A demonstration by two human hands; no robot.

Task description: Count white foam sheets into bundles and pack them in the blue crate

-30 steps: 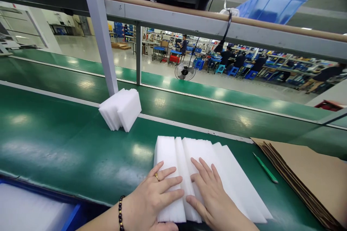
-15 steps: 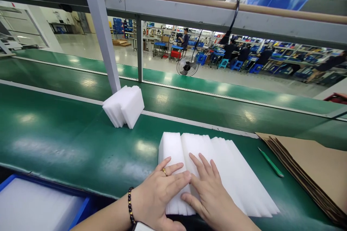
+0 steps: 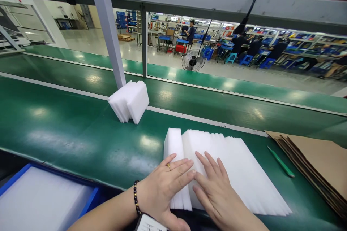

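Note:
A fanned row of thin white foam sheets (image 3: 238, 173) lies on the green belt (image 3: 67, 133) in front of me. My left hand (image 3: 165, 187), with a gold ring and a dark bead bracelet, rests flat on the leftmost few sheets (image 3: 175, 144), which stand slightly apart from the rest. My right hand (image 3: 217, 191) lies beside it, fingers stretched out on the sheets just to the right. The two hands touch at the fingertips. Neither hand grips anything.
A small bundle of white foam pads (image 3: 130, 101) leans against a grey post (image 3: 107, 29) farther up the belt. Brown cardboard sheets (image 3: 317, 166) and a green pen (image 3: 280, 161) lie at right. A blue bin with white foam (image 3: 40, 202) sits lower left. People work in the background.
The fanned sheets have been pushed closer together to the right, leaving a thinner separate group under my left hand. My view has tilted down slightly.

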